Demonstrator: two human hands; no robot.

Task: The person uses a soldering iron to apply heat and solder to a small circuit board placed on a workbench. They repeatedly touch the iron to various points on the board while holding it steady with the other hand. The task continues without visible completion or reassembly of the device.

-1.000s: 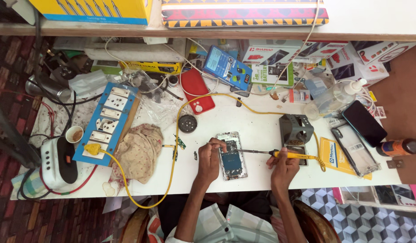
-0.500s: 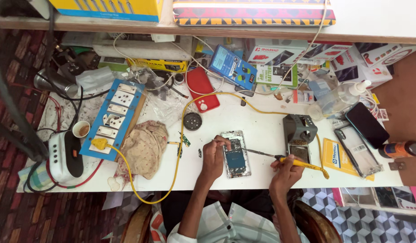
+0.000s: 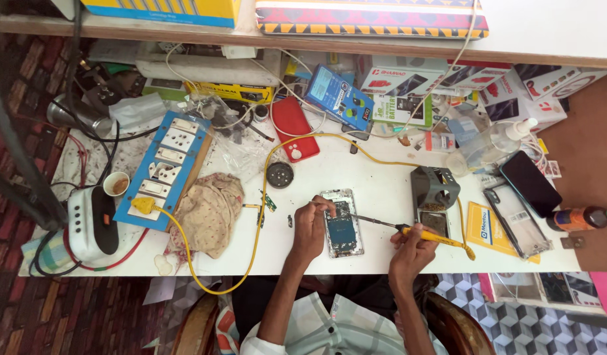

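Note:
An opened phone [image 3: 343, 223] with its circuit board showing lies flat on the white table [image 3: 375, 184], near the front edge. My left hand [image 3: 310, 227] rests at its left side, fingers curled onto the top left corner. My right hand [image 3: 412, 250] grips a yellow-handled soldering iron [image 3: 425, 235], and the metal tip reaches left to the phone's right edge. The iron's yellow cord [image 3: 251, 230] loops across the table to a blue socket board [image 3: 162, 167].
A grey soldering stand [image 3: 435, 187] sits right of the phone. A cloth [image 3: 208, 210], a small round tin [image 3: 280, 174], a red phone cover [image 3: 293, 128], phones [image 3: 530, 184], a clear bottle [image 3: 490, 144] and boxes lie around. A shelf [image 3: 316, 36] runs along the back.
The view has shifted slightly. Both hands stay at the phone; the soldering iron's tip remains at the phone's right edge.

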